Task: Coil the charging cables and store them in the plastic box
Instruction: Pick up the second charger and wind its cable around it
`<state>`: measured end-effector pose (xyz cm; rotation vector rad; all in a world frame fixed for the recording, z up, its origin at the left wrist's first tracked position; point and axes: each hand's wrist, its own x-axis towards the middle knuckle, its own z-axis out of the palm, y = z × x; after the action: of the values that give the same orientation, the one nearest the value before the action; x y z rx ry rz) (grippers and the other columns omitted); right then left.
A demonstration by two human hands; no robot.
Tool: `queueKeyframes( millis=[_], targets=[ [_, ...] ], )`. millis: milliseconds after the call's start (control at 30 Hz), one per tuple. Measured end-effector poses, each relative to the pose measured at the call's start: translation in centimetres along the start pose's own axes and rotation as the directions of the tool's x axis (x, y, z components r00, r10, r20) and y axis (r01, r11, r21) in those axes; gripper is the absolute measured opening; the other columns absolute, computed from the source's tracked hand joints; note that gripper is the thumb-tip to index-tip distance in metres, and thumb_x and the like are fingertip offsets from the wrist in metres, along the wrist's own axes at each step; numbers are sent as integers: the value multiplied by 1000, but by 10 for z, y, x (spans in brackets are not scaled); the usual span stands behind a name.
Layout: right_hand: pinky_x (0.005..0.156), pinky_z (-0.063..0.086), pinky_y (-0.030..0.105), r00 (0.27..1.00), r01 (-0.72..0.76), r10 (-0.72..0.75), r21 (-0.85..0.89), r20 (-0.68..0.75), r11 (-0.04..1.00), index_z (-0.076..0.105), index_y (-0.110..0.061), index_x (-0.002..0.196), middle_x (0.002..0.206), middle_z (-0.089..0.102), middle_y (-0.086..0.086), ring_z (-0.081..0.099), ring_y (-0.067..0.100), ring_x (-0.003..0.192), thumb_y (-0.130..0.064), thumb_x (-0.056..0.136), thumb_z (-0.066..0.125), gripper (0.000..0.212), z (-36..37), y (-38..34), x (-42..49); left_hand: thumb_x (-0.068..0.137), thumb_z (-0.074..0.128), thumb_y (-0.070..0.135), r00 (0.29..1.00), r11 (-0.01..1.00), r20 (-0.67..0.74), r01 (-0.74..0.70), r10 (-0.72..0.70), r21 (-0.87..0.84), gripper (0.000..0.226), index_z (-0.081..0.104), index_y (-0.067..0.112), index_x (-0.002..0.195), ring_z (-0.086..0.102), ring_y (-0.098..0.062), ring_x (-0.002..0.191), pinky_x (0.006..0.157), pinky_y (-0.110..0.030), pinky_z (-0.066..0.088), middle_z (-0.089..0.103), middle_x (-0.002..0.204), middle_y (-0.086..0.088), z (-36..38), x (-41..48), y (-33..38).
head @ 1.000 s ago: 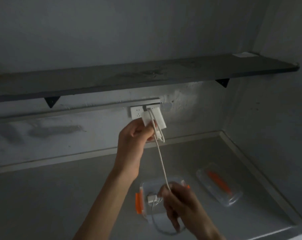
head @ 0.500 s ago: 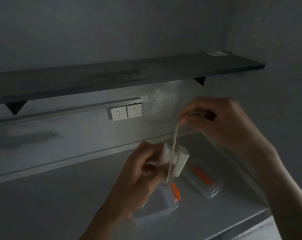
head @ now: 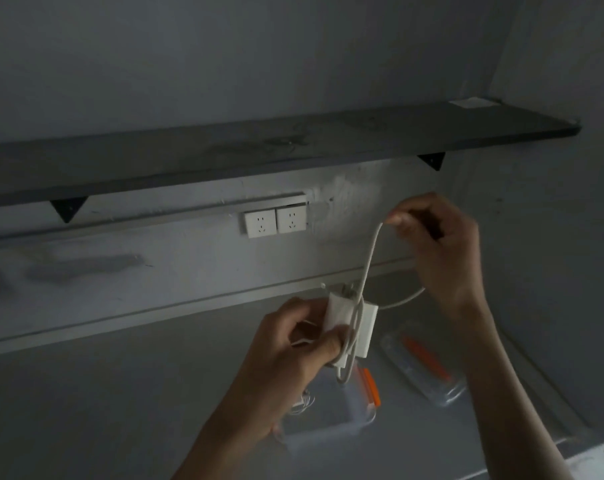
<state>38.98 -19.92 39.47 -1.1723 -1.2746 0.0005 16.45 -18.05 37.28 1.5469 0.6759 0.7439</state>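
While the left hand (head: 295, 341) clamps the white charger (head: 349, 323) above the plastic box (head: 331, 415) on the counter (head: 120, 393), the right hand's (head: 439, 251) fingers (head: 402, 221) pinch its cable (head: 370, 258), looped round the charger.

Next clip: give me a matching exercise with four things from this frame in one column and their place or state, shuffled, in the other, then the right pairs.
Things:
1. white charger
2. white cable
3. wall sockets
4. lid

Places or states:
A. lying on the counter to the right of the plastic box
B. nothing plugged in
C. held in the left hand
D. pinched and lifted by the right hand

Pairs: 1-C, 2-D, 3-B, 4-A
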Motion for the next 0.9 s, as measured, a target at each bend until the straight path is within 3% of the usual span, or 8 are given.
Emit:
queueKeyframes(
  millis=[100, 167, 233, 367, 500, 633, 733, 900],
  targets=[
    [65, 44, 10, 969, -131, 136, -38, 205, 991, 66, -35, 77, 72, 67, -17, 58, -5, 64, -31, 84, 69, 9, 10, 9, -12, 74, 74, 20, 997, 996, -7, -75, 75, -38, 23, 76, 17, 97, 72, -8, 80, 67, -14, 52, 76, 86, 0, -6, 1, 4],
    [68, 48, 25, 879, -330, 307, 1, 364, 944, 70, -26, 65, 66, 70, -9, 62, 0, 66, -6, 84, 68, 28, 34, 18, -39, 75, 74, 17, 993, 993, -1, -118, 118, -25, 22, 77, 18, 96, 72, -8, 81, 69, -14, 53, 71, 85, 3, -10, 6, 7],
    [62, 47, 40, 765, -546, 449, 95, 462, 832, 72, -11, 64, 63, 69, 4, 64, 19, 64, -8, 86, 62, 24, 57, 17, -72, 77, 72, 20, 995, 993, -29, -101, 99, -62, 19, 77, 16, 94, 72, -15, 84, 73, -24, 55, 70, 89, -9, -13, 13, 6],
    [40, 29, 14, 759, -635, 563, 176, 328, 752, 69, -19, 65, 43, 46, -10, 36, 1, 40, -27, 97, 57, 34, 67, 10, -121, 84, 63, 16, 998, 943, -64, -13, -9, -333, 19, 70, -1, 86, 62, -26, 81, 83, -47, 46, 66, 79, -20, -15, 28, -10],
    [48, 38, 8, 727, -619, 565, 17, 389, 785, 74, -29, 90, 45, 56, -5, 45, -1, 39, -13, 96, 57, 25, 62, -11, -154, 68, 76, 11, 968, 627, -23, 143, -249, -766, 27, 76, 1, 92, 71, -26, 97, 89, -50, 58, 73, 101, -16, -12, 43, -22],
    [65, 42, 0, 698, -449, 494, -221, 519, 866, 66, -46, 109, 64, 66, -24, 65, -2, 57, -29, 96, 58, 24, 40, -38, -163, 79, 69, 7, 924, 654, -119, 163, -364, -738, 13, 77, 3, 89, 74, -22, 83, 70, -34, 61, 76, 91, -14, -10, 56, -34],
    [73, 43, -2, 800, -73, 288, -391, 527, 918, 68, -43, 106, 77, 65, -37, 67, -5, 74, -41, 90, 57, 19, 14, -59, -133, 88, 63, 7, 918, 805, -184, 197, -353, -559, 14, 76, 4, 90, 66, -22, 79, 72, -31, 57, 71, 81, -12, 2, 53, -42],
    [57, 54, 30, 919, 343, -148, -559, 364, 755, 73, -36, 92, 85, 75, -18, 71, 8, 70, -39, 94, 56, 17, -39, -66, -62, 76, 73, 18, 989, 978, -96, 93, -113, -189, 15, 79, 13, 89, 68, -14, 75, 70, -22, 53, 73, 80, -16, 22, 21, -33]
  ],
)
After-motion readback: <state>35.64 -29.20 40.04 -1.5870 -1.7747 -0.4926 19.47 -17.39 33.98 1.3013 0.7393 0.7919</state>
